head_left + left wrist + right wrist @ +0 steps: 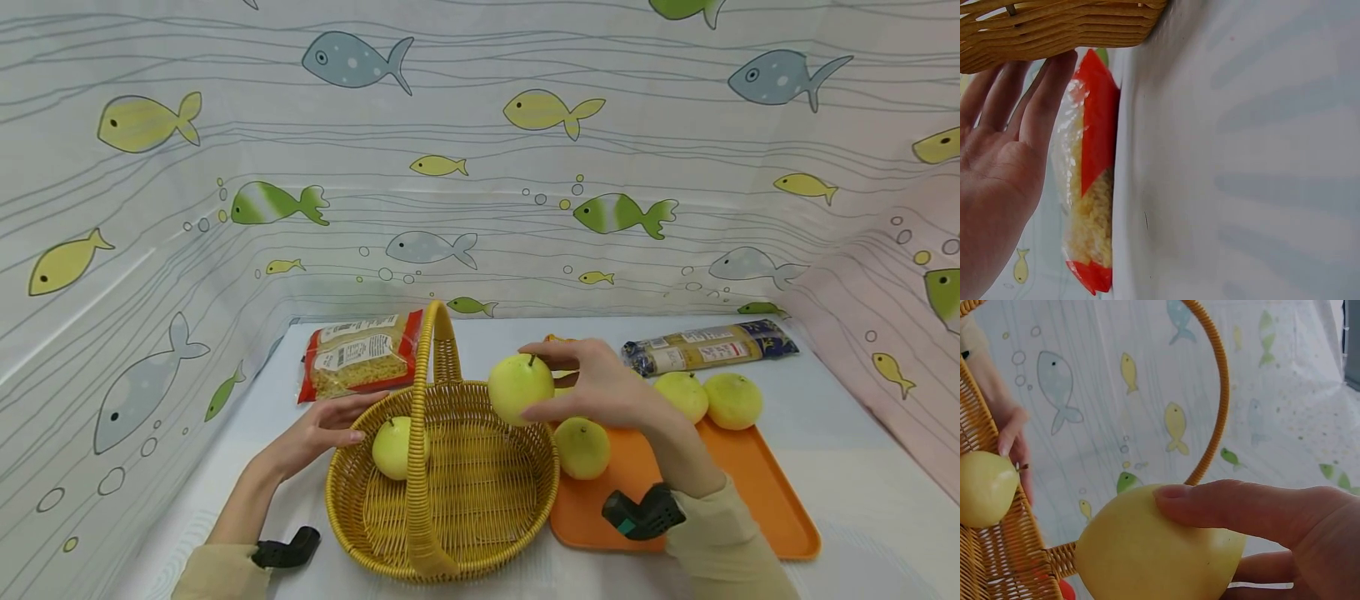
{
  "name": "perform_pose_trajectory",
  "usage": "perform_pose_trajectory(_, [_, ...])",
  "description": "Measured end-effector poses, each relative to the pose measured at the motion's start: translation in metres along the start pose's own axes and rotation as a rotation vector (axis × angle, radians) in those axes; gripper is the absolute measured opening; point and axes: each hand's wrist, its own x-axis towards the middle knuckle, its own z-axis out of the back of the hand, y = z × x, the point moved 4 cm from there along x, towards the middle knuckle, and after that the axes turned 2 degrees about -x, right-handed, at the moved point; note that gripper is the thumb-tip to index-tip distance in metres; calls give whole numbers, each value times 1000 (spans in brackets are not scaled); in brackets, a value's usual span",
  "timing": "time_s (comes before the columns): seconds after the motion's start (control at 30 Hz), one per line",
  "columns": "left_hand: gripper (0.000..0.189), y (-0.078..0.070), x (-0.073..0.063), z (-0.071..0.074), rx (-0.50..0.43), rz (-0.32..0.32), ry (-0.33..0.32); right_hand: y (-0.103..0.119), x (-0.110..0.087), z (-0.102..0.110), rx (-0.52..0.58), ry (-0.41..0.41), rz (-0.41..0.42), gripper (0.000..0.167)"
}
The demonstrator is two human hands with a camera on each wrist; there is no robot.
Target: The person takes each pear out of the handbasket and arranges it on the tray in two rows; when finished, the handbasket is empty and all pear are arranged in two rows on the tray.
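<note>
My right hand (603,385) holds a yellow-green apple (519,389) between thumb and fingers, above the right side of a wicker basket (480,557). In the right wrist view the thumb presses on this apple (1154,550), and other fingers are partly hidden behind it. Inside the basket, at its left, lies another apple (392,450), partly behind the tall handle. My left hand (318,433) touches the basket's left side with its fingers extended. From the left wrist view, its fingertips meet the basket's woven outer wall (1085,28).
An orange tray (776,508) right of the basket bears several more apples (582,448), some hidden behind my right hand. At the back left lies a red-edged bag of pasta (360,354). A long pasta packet (708,346) lies at the back right, before the fish-patterned curtain (525,283).
</note>
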Motion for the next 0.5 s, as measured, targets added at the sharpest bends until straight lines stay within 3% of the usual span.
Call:
perform_pose_trajectory(0.3, [57,-1,-2,1,-15,19,-18,0,-4,15,-51,-48,-38,73])
perform_pose_trajectory(0.5, [57,0,-1,-1,-41,13,0,-5,-10,19,-18,-72,-76,73])
